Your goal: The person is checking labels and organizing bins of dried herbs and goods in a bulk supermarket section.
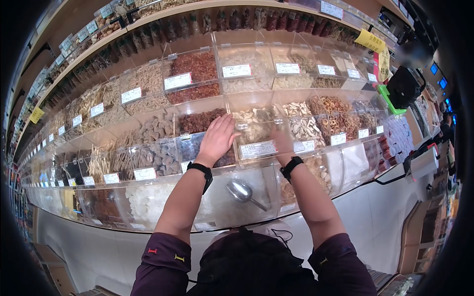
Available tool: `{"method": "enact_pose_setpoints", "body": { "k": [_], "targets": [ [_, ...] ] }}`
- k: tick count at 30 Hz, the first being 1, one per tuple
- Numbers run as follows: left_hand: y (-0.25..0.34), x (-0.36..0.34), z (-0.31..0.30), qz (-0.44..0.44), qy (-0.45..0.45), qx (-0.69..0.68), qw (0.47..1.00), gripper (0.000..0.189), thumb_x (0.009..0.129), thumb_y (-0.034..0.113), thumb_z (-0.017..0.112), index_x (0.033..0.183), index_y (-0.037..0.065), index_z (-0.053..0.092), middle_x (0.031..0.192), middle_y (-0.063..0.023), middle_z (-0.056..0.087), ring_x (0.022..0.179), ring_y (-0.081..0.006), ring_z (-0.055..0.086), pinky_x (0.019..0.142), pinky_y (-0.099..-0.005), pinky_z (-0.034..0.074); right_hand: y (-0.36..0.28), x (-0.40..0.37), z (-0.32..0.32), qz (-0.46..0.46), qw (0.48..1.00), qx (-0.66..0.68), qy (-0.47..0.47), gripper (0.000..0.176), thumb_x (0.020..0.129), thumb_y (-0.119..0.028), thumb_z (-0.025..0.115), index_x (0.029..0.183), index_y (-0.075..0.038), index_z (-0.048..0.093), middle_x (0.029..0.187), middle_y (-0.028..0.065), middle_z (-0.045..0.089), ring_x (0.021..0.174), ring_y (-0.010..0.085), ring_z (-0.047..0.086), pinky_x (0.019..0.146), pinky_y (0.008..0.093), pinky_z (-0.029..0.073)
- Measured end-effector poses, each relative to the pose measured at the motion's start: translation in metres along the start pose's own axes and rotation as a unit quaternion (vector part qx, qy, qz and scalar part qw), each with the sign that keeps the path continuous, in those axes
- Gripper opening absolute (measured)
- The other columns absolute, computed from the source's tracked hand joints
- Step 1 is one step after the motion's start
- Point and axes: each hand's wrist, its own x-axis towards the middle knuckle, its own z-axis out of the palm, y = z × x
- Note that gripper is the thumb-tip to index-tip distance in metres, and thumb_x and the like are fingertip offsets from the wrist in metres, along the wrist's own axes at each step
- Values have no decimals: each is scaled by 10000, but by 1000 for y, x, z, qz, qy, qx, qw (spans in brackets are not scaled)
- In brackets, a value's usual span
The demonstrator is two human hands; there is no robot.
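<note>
Dark clothing point(247, 264) sits this side of the scoop point(239, 189); beyond it, my left hand point(218, 138) lies flat, fingers together, on a clear lid point(191, 143). My right hand point(282, 140) blurs; I can't tell its grip.

Store interior, well lit over the shelving. Wood-toned shelf point(148, 19) curves across the upper bkgd, w/ white price tags point(331, 9) on the fixtures above. Floor point(368, 217) pale grey, smooth, w/ soft sheen. Tan box-like unit point(414, 234) low at R; similar tan furniture point(58, 271) at lower L. Yellow sign point(371, 40) upper R. Far R bkgd dim, w/ small blue-lit screens point(434, 68); other details there too blurred to ID.
</note>
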Motion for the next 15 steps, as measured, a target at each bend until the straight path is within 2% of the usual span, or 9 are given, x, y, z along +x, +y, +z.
{"method": "enact_pose_setpoints", "body": {
  "k": [1,3,6,11,14,15],
  "targets": [
    [1,1,0,-1,2,-4,1000,453,936,279,672,1275,-15,613,1365,-169,611,1325,-319,535,1154,-453,393,4,-2,4,1,1000,0,1,224,954,-151,554,1116,3,566,840,216,709,850,405,720,691,506,578],
    [3,2,-1,-4,-4,-4,1000,451,937,277,672,1274,-15,613,1366,-168,610,1324,-321,535,1155,-453,393,1,1,-11,78,991,71,-85,217,960,-144,544,1124,-5,570,846,204,712,856,403,723,695,498,587],
    [1,4,-2,-10,-7,-1,1000,449,937,275,672,1274,-16,612,1366,-169,609,1324,-322,535,1155,-454,393,-11,2,-22,53,997,41,-33,208,960,-133,538,1117,-2,571,840,198,711,854,404,723,700,490,590],
    [2,3,-2,-1,-8,-8,1000,453,936,272,672,1273,-24,611,1366,-174,609,1329,-322,531,1152,-456,395,-9,4,-23,99,989,41,-101,216,965,-158,536,1103,1,586,910,223,718,851,401,725,703,489,592],
    [1,2,-1,-4,-3,-11,1000,457,931,271,676,1272,-27,611,1367,-176,608,1331,-322,529,1151,-456,396,-12,4,-16,74,994,25,-80,241,965,-167,538,1125,5,593,938,234,718,850,397,724,697,485,592],
    [1,2,0,-4,-2,-12,1000,457,929,270,679,1269,-27,613,1368,-176,608,1328,-324,530,1150,-456,397,-15,4,-14,67,997,12,-41,258,969,-170,535,1142,14,591,934,236,718,853,393,724,692,483,591]
  ]
}}
